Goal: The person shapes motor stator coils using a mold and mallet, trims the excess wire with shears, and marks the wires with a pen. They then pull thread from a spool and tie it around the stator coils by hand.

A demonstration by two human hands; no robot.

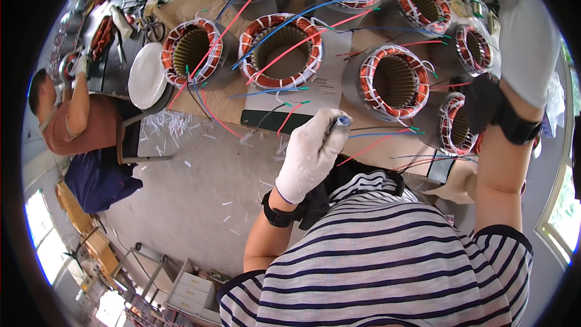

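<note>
My left hand (315, 151), in a white knitted glove, is closed in front of the table edge. A small blue-ended thing (343, 122) pokes out of its fist; its kind I cannot make out. My right hand (525, 30), also gloved, reaches out at the far right, smeared by motion with its fingers unclear. Between the hands stands a motor stator (393, 82) with orange copper windings laced in white. Another stator (281, 51) stands beyond my left hand on a sheet of printed paper (333, 82). Red, blue and black lead wires (287, 45) spread from the windings.
Several more stators, such as one (192, 54) at the left, crowd the cardboard-covered table. A white round lid or plate (147, 75) leans near its left edge. Scissors (154, 29) lie beyond. A co-worker (78, 115) sits at the left. White scraps (172, 122) litter the floor.
</note>
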